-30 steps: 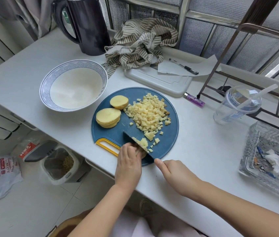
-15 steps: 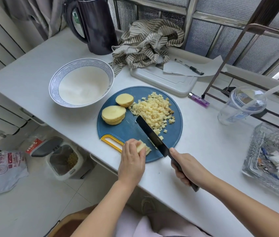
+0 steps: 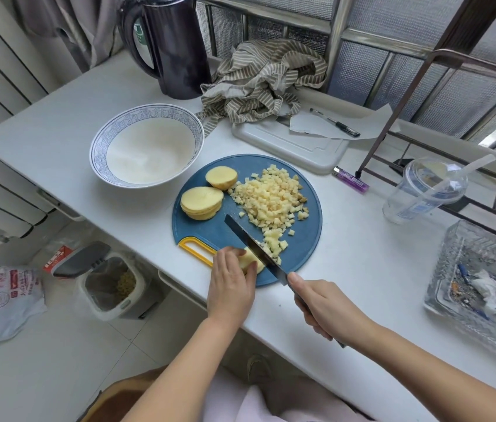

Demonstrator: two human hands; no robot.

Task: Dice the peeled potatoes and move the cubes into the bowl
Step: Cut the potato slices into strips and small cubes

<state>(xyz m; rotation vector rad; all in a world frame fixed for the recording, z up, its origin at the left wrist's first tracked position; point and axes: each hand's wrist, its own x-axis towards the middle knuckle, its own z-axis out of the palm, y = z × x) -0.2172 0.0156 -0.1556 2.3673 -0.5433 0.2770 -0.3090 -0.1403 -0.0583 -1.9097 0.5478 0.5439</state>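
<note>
A round blue cutting board (image 3: 304, 248) lies near the counter's front edge. On it are a pile of potato cubes (image 3: 271, 202), a stack of potato slices (image 3: 201, 202) and a potato end piece (image 3: 221, 177). My left hand (image 3: 232, 284) holds down a small stack of potato strips (image 3: 251, 259) at the board's near edge. My right hand (image 3: 319, 306) grips the handle of a dark knife (image 3: 252, 248), whose blade rests against the right side of those strips. The blue-rimmed white bowl (image 3: 97, 147) stands to the board's left with no potato in it.
Behind the board are a white tray (image 3: 289, 144) with paper and a pen, a striped cloth (image 3: 265, 77) and a dark kettle (image 3: 176, 47). A purple lighter (image 3: 350, 179), a plastic cup (image 3: 423, 190) and a glass dish (image 3: 484, 287) sit to the right under a metal rack.
The knife swung up clear of the strips half a second ago, then came back down against them beside my left hand. A few fresh cubes lie to the blade's right.
</note>
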